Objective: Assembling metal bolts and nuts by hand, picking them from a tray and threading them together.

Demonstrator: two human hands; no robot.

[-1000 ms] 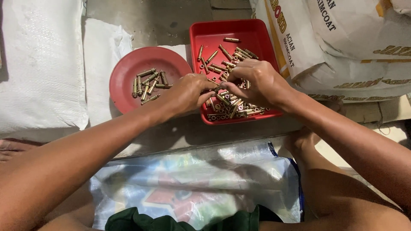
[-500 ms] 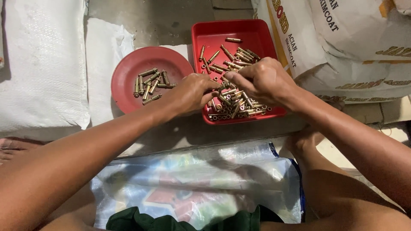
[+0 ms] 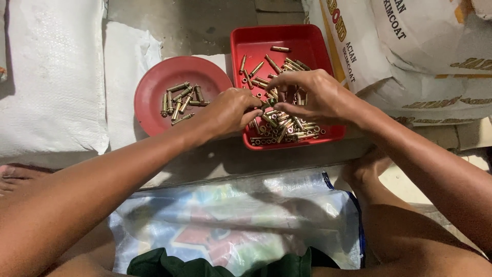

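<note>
Brass tubes (image 3: 279, 128) lie heaped in the red tray (image 3: 307, 38); a smaller batch (image 3: 179, 100) rests on the round red plate (image 3: 154, 87) beside it; they look small, stiff, smooth and light, likely to roll or slip, best pinched across the middle with fingertips; the left hand (image 3: 230, 110) and right hand (image 3: 307, 95) meet over the tray, fingers curled, both pinching one tube (image 3: 267, 102) between them.

Dim overhead light, soft shadows
</note>
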